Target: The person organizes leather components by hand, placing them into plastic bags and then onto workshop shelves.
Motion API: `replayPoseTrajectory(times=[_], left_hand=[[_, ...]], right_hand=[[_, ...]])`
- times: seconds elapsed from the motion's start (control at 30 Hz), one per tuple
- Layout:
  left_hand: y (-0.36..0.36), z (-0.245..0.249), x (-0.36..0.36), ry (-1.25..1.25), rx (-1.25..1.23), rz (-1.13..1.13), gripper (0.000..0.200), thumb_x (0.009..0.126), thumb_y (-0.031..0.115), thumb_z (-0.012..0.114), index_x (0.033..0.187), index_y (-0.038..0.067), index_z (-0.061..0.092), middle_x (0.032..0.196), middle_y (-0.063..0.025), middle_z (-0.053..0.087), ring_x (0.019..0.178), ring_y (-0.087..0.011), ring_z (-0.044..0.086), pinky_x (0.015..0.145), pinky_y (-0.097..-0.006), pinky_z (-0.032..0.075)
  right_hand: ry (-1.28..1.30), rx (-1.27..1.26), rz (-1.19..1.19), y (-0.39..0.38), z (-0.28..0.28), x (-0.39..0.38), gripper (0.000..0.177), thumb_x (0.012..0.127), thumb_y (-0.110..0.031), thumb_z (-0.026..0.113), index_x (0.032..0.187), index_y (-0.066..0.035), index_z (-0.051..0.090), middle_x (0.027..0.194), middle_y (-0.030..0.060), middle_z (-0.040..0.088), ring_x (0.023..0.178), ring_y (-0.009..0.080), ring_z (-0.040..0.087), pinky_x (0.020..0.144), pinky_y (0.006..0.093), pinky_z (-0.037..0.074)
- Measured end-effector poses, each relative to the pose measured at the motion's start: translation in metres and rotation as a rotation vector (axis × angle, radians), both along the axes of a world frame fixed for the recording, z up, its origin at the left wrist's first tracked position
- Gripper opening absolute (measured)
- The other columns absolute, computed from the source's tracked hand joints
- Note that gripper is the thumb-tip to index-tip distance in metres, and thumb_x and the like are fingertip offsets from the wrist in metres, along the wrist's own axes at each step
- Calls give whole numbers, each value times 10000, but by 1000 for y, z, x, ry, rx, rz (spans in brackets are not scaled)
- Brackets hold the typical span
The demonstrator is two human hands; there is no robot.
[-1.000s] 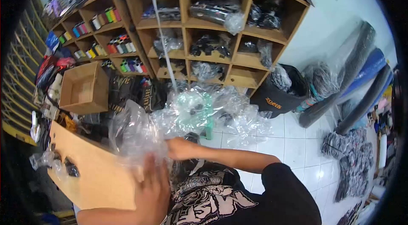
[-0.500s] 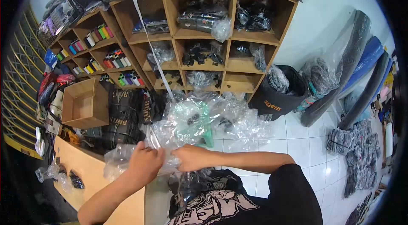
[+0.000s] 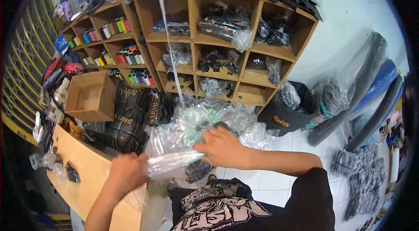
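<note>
A clear plastic bag [image 3: 174, 162] is pulled taut between my two hands, in front of my black shirt. My left hand [image 3: 128, 170], slightly blurred, is closed on the bag's left end, close to the wooden table's edge. My right hand [image 3: 223, 146] grips the other end, fingers curled over the plastic. A bundle of dark items in plastic [image 3: 199, 171] shows just below the stretched part. Beyond my hands, a heap of clear plastic bags [image 3: 255, 128] covers a green stool [image 3: 196, 122].
A light wooden table [image 3: 83, 161] is at the left, with small dark packets on it. Behind stand a cubby shelf [image 3: 192, 39], a cardboard box [image 3: 89, 98] and black bundles [image 3: 131, 119]. At the right are a black bin [image 3: 283, 119], wrapped rolls [image 3: 345, 100] and grey bundles [image 3: 362, 178].
My hands have moved apart, the left outward and the right up and rightward, stretching the plastic bag between them. The camera view has shifted slightly.
</note>
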State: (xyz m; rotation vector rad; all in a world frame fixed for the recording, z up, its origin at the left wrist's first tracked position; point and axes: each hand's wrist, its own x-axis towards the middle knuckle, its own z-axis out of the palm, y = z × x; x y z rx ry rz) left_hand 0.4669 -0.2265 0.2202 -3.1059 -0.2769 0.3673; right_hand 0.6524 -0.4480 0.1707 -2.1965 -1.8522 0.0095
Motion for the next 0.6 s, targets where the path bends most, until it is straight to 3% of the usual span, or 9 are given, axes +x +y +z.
replayPoseTrajectory(times=[0.1, 0.17, 0.2, 0.23, 0.3, 0.4, 0.47, 0.53, 0.6], left_hand=[[24, -21, 6, -453, 188, -109, 205, 608, 163, 702, 750, 85, 575, 772, -155, 625, 671, -369, 601, 601, -468, 468], [39, -56, 27, -660, 57, -47, 211, 612, 146, 704, 760, 79, 570, 772, -160, 624, 690, -372, 600, 617, -455, 473], [43, -72, 35, -861, -74, 1, 217, 616, 129, 706, 770, 73, 565, 772, -165, 624, 710, -375, 599, 633, -442, 477], [36, -91, 41, -522, -245, 399, 272, 627, 113, 714, 855, 66, 574, 824, -172, 633, 828, -352, 606, 705, -398, 489], [-9, -185, 1, -503, -448, 520, 380, 663, 146, 721, 995, 40, 570, 884, -194, 638, 907, -350, 607, 740, -382, 496], [-61, -251, 71, -560, -803, 550, 499, 663, 228, 757, 1058, -8, 565, 998, -230, 613, 949, -354, 599, 795, -394, 493], [-83, -193, 64, -362, -655, 612, 508, 638, 222, 762, 1050, -1, 565, 1009, -216, 596, 961, -358, 579, 804, -399, 479], [-86, -181, 54, -168, -504, 677, 518, 613, 215, 767, 1041, 5, 565, 1019, -203, 579, 973, -362, 559, 813, -405, 465], [-76, -194, 50, -568, -210, 108, 470, 584, 251, 793, 935, 14, 590, 974, -168, 571, 923, -343, 570, 771, -435, 474]], right_hand=[[410, -434, -81, 24, 18, -3, 245, 756, -195, 708, 982, -139, 632, 943, 136, 616, 929, 277, 584, 775, 358, 446], [679, -574, -126, 43, 15, 4, 271, 813, -235, 684, 1049, -113, 630, 988, 121, 651, 890, 265, 618, 766, 360, 480], [1261, -326, -150, 51, -6, 3, 261, 833, -242, 662, 1028, -72, 632, 953, 106, 654, 843, 230, 627, 725, 342, 500], [1829, -28, -174, 57, -26, 1, 267, 853, -249, 641, 1007, -31, 634, 918, 90, 657, 796, 194, 637, 684, 325, 521], [2198, 170, -109, 69, -18, -17, 207, 866, -215, 644, 994, -57, 605, 1017, -4, 628, 873, 115, 598, 714, 270, 500], [2209, 545, -452, 102, -88, -30, 201, 858, -242, 636, 848, -42, 616, 827, 56, 651, 737, 139, 620, 648, 313, 506], [778, 456, -815, 104, -143, -27, 311, 828, -297, 650, 720, -8, 609, 582, 142, 562, 580, 191, 615, 561, 367, 479], [649, 486, -768, 87, -180, -41, 357, 807, -324, 662, 688, 7, 601, 523, 177, 490, 516, 206, 579, 533, 388, 456], [508, 524, -715, 73, -180, -35, 404, 786, -352, 675, 657, 23, 594, 464, 212, 419, 451, 221, 543, 505, 408, 433]])
